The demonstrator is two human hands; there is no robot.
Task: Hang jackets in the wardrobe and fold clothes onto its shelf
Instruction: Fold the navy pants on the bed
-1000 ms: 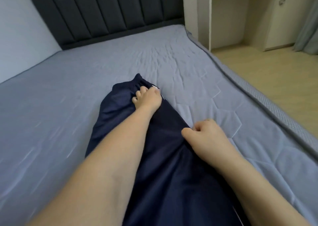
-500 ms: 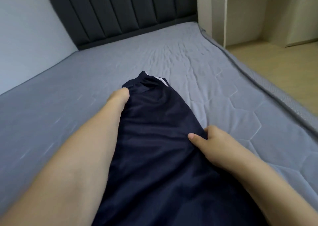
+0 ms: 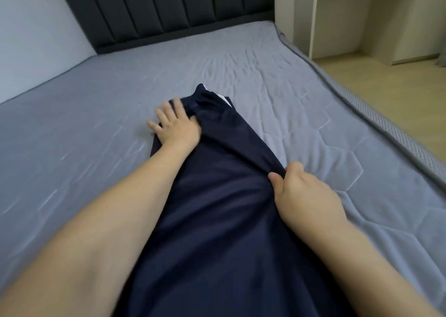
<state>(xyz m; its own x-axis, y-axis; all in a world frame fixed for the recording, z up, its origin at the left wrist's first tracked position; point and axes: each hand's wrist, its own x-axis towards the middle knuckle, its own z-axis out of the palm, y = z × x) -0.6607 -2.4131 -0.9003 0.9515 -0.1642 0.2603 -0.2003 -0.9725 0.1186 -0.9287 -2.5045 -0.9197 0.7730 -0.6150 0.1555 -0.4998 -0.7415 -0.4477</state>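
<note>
Lying lengthwise on the bed [image 3: 313, 114], navy trousers [image 3: 217, 208] get smoothed for folding: left hand [image 3: 175, 125] presses flat-fingered at 11 o'clock, right hand [image 3: 299, 191] pinches the 3 o'clock edge taut.

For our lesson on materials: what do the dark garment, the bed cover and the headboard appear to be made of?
Navy garment: thin, smooth, faintly shiny knit, probably synthetic; it drapes in soft folds.
Bed cover: grey quilted fabric, matte; stitched hexagons show.
Headboard: dark padded upholstery in vertical channels; whether fabric or faux leather is unclear.

Soft daylight — mild blur, wide-angle bowing
</note>
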